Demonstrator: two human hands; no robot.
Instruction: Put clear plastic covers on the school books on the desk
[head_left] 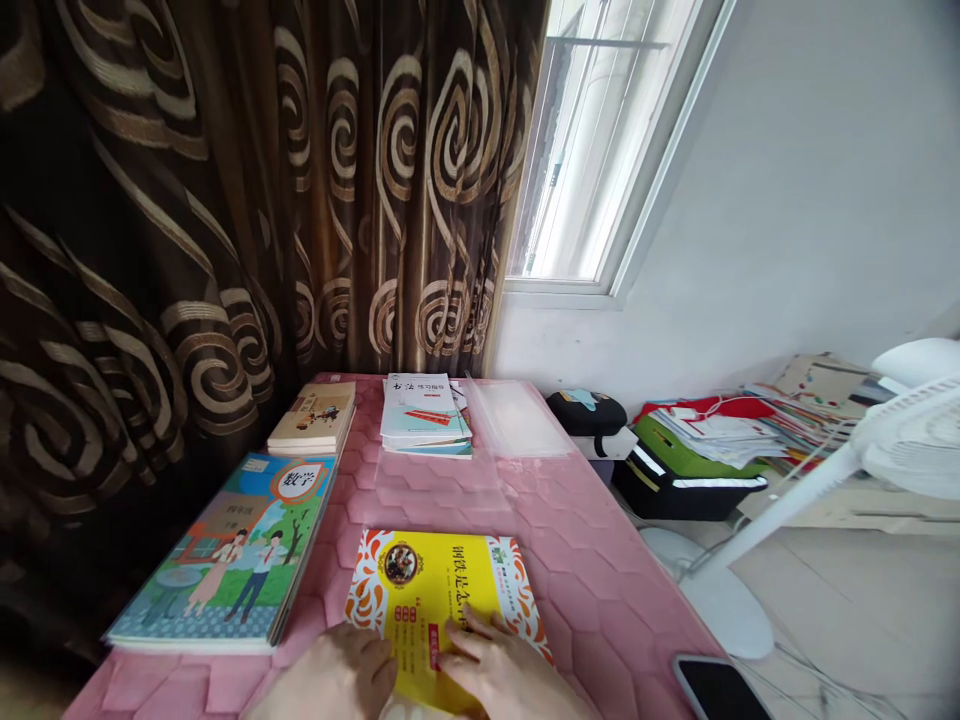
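Note:
A yellow book [420, 570] with orange leaf patterns at its sides lies near the front of the pink table. My left hand [345, 670] is at its lower left edge, fingers curled and closed on that edge; the thumb is hard to see. Across the lower part of the cover rests my right hand [499, 665], open with its fingers spread. Something pale and glossy shows at the bottom between the hands, too little of it to name.
Left of the yellow book lies a stack of math textbooks [247, 560], with brown books [315, 418] behind. Farther back are thin booklets [424, 412] and clear plastic sheets [521, 420]. A phone [720, 690] sits at the table's right edge [637, 560], near a white fan [795, 500].

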